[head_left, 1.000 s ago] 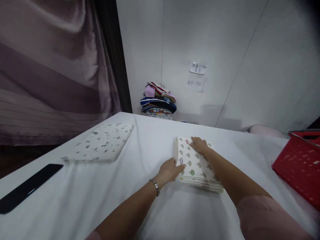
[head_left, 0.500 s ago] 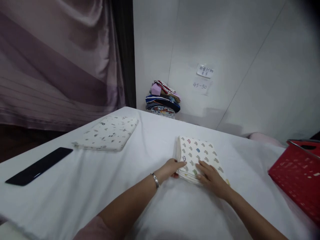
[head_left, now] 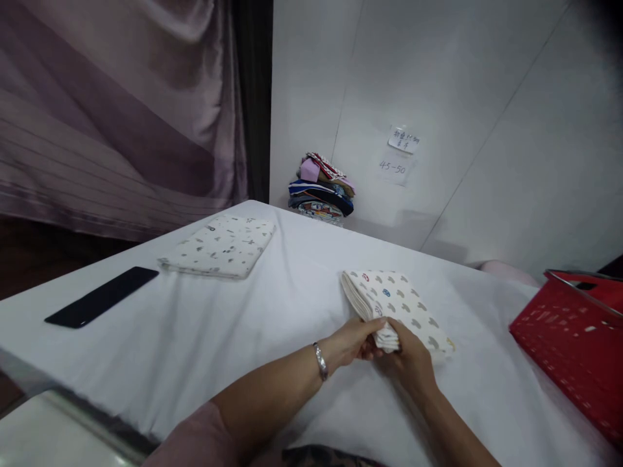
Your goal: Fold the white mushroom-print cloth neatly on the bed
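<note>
A folded white cloth (head_left: 402,301) with grey, red, blue and yellow printed shapes lies in front of me on the white-covered table. My left hand (head_left: 357,340) pinches its near left corner, thumb on top and fingers below. Close beside it, my right hand (head_left: 409,353) grips the near edge of the same cloth. Between the two hands the layered edge bunches up and is lifted a little. Some of my fingers are hidden under the fabric. A silver bracelet (head_left: 320,361) circles my left wrist.
Another folded patterned cloth (head_left: 224,246) lies at the left, with a flat black object (head_left: 102,297) nearer me. A red basket (head_left: 569,344) stands at the right. Folded clothes (head_left: 324,188) are piled beyond the table's far edge, by a wall with paper signs (head_left: 393,165).
My right hand has gone from lying on the cloth's top to gripping its near edge beside my left hand. The near edge is now bunched and raised. The view has shifted slightly.
</note>
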Action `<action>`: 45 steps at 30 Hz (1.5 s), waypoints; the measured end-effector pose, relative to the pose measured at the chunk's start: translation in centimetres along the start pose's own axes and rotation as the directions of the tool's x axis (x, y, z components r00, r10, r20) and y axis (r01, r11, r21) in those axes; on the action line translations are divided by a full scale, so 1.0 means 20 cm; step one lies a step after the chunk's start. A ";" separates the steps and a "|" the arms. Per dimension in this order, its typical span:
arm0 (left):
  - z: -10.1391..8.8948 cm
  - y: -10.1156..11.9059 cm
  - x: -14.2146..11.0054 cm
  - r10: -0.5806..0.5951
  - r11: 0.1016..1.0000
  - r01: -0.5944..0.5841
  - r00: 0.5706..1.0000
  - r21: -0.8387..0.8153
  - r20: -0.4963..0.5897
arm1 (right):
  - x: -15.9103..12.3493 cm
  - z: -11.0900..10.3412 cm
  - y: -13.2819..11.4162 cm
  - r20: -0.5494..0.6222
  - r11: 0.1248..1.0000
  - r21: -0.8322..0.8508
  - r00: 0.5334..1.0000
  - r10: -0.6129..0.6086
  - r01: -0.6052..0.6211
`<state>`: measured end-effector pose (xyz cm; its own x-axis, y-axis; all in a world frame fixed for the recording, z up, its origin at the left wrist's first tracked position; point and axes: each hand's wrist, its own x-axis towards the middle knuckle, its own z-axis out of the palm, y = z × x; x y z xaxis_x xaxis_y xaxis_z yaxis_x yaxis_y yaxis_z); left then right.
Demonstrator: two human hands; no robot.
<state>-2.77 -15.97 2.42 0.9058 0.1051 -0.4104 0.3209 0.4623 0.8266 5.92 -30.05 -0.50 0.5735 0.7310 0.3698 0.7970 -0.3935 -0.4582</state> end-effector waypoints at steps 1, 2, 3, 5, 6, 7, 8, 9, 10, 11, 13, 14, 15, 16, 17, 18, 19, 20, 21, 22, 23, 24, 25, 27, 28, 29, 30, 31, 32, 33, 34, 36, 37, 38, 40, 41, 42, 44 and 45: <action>-0.02 0.00 -0.02 0.006 0.998 -0.008 0.999 0.063 0.037 | -0.01 -0.03 0.01 -0.015 0.997 0.063 0.999 0.035 -0.034; -0.05 0.00 -0.03 0.019 0.988 -0.024 0.999 0.151 0.036 | -0.02 -0.07 0.02 -0.038 0.991 0.121 0.997 0.065 -0.060; -0.08 0.01 -0.05 0.062 0.963 -0.057 0.998 0.264 -0.011 | -0.02 -0.11 0.03 -0.062 0.983 0.168 0.994 0.089 -0.077; -0.17 0.02 -0.06 0.273 0.827 -0.140 0.947 0.544 -0.172 | -0.04 -0.19 0.05 -0.083 0.968 0.232 0.990 0.115 -0.093; -0.22 0.02 -0.06 0.413 0.713 -0.155 0.881 0.683 -0.232 | -0.05 -0.22 0.05 -0.082 0.963 0.250 0.989 0.122 -0.098; -0.26 0.02 -0.06 0.535 0.588 -0.142 0.806 0.797 -0.252 | -0.05 -0.25 0.05 -0.082 0.959 0.262 0.988 0.133 -0.107; -0.30 0.02 -0.05 0.619 0.469 -0.111 0.749 0.876 -0.236 | -0.06 -0.28 0.05 -0.080 0.956 0.269 0.986 0.145 -0.118; -0.34 0.02 -0.04 0.663 0.370 -0.081 0.721 0.926 -0.202 | -0.07 -0.30 0.05 -0.076 0.953 0.273 0.985 0.157 -0.131; -0.37 0.02 -0.02 0.676 0.290 -0.062 0.720 0.955 -0.159 | -0.07 -0.32 0.05 -0.072 0.950 0.277 0.983 0.168 -0.142; -0.38 0.02 -0.01 0.672 0.226 -0.064 0.733 0.972 -0.108 | -0.08 -0.33 0.04 -0.069 0.949 0.278 0.982 0.176 -0.151; -0.40 0.02 0.03 0.651 0.142 -0.122 0.759 0.982 0.000 | -0.08 -0.35 0.03 -0.067 0.945 0.280 0.979 0.193 -0.168; -0.39 0.03 0.05 0.646 0.122 -0.158 0.762 0.980 0.043 | -0.07 -0.36 0.02 -0.064 0.942 0.284 0.977 0.203 -0.177; -0.39 0.04 0.06 0.641 0.117 -0.191 0.764 0.974 0.073 | -0.07 -0.37 0.02 -0.060 0.938 0.293 0.975 0.212 -0.186; -0.38 0.06 0.07 0.633 0.127 -0.218 0.769 0.968 0.090 | -0.07 -0.39 0.01 -0.053 0.931 0.309 0.974 0.221 -0.195; -0.37 0.09 0.07 0.625 0.148 -0.243 0.774 0.959 0.100 | -0.06 -0.40 0.01 -0.048 0.921 0.332 0.972 0.232 -0.203; -0.36 0.12 0.07 0.620 0.172 -0.267 0.777 0.948 0.106 | -0.06 -0.43 0.01 -0.044 0.907 0.363 0.969 0.245 -0.212; -0.35 0.16 0.06 0.621 0.196 -0.297 0.775 0.935 0.116 | -0.05 -0.46 0.02 -0.045 0.890 0.398 0.964 0.261 -0.222; -0.34 0.21 0.04 0.630 0.216 -0.334 0.765 0.918 0.130 | -0.04 -0.49 0.02 -0.053 0.870 0.437 0.958 0.281 -0.231; -0.32 0.26 0.01 0.649 0.231 -0.380 0.746 0.896 0.149 | -0.03 -0.53 0.03 -0.068 0.846 0.478 0.951 0.302 -0.235; -0.31 0.32 -0.02 0.674 0.243 -0.431 0.719 0.869 0.168 | -0.01 -0.58 0.04 -0.085 0.819 0.523 0.941 0.327 -0.237; -0.28 0.39 -0.07 0.699 0.259 -0.482 0.692 0.837 0.182 | 0.00 -0.63 0.04 -0.102 0.785 0.572 0.929 0.355 -0.238; -0.25 0.46 -0.12 0.721 0.280 -0.525 0.667 0.803 0.184 | 0.02 -0.68 0.03 -0.108 0.745 0.622 0.916 0.386 -0.240; -0.22 0.53 -0.17 0.737 0.316 -0.553 0.655 0.771 0.168 | 0.04 -0.73 0.02 -0.104 0.700 0.671 0.904 0.415 -0.244; -0.17 0.65 -0.26 0.754 0.410 -0.562 0.652 0.718 0.079 | 0.09 -0.82 0.00 -0.053 0.610 0.747 0.891 0.450 -0.264; -0.14 0.71 -0.29 0.758 0.454 -0.564 0.651 0.690 0.034 | 0.12 -0.84 -0.01 -0.015 0.575 0.769 0.892 0.453 -0.279; -0.13 0.75 -0.30 0.754 0.497 -0.559 0.657 0.663 -0.011 | 0.14 -0.85 -0.02 0.026 0.547 0.782 0.894 0.448 -0.297; -0.13 0.77 -0.29 0.739 0.540 -0.547 0.672 0.640 -0.049 | 0.17 -0.84 -0.02 0.073 0.521 0.792 0.895 0.440 -0.320; -0.14 0.78 -0.25 0.707 0.586 -0.521 0.703 0.621 -0.078 | 0.21 -0.81 -0.01 0.127 0.490 0.799 0.894 0.430 -0.349; -0.16 0.77 -0.20 0.663 0.632 -0.477 0.742 0.611 -0.106 | 0.24 -0.76 0.02 0.185 0.453 0.805 0.888 0.421 -0.383; -0.20 0.74 -0.13 0.602 0.676 -0.411 0.786 0.612 -0.136 | 0.27 -0.69 0.06 0.246 0.414 0.807 0.877 0.413 -0.421; -0.24 0.70 -0.05 0.542 0.707 -0.345 0.825 0.617 -0.159 | 0.29 -0.62 0.10 0.305 0.377 0.803 0.862 0.404 -0.461; -0.33 0.58 0.11 0.436 0.741 -0.185 0.864 0.645 -0.253 | 0.34 -0.44 0.20 0.393 0.350 0.762 0.818 0.419 -0.545; -0.37 0.51 0.18 0.380 0.753 -0.105 0.875 0.649 -0.300 | 0.35 -0.36 0.25 0.414 0.367 0.721 0.791 0.451 -0.587; -0.40 0.45 0.23 0.356 0.756 -0.058 0.872 0.652 -0.335 | 0.36 -0.28 0.29 0.419 0.394 0.675 0.764 0.491 -0.623; -0.45 0.37 0.31 0.337 0.750 -0.001 0.861 0.661 -0.381 | 0.37 -0.18 0.36 0.403 0.436 0.607 0.730 0.552 -0.665; -0.46 0.34 0.33 0.343 0.743 0.009 0.854 0.669 -0.392 | 0.37 -0.16 0.38 0.392 0.449 0.591 0.725 0.566 -0.670; -0.47 0.33 0.35 0.350 0.734 0.016 0.848 0.679 -0.398 | 0.37 -0.14 0.39 0.383 0.461 0.584 0.728 0.568 -0.668; -0.48 0.33 0.36 0.361 0.714 0.026 0.842 0.699 -0.400 | 0.37 -0.14 0.40 0.369 0.505 0.570 0.751 0.547 -0.648; -0.48 0.33 0.36 0.365 0.705 0.030 0.841 0.708 -0.400 | 0.37 -0.15 0.41 0.359 0.542 0.552 0.767 0.532 -0.634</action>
<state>3.17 -3.77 1.29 0.7683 0.6091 -0.1970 0.4497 -0.2946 0.8432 17.28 -29.56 0.89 0.7959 0.5515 -0.2498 -0.0361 -0.3686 -0.9289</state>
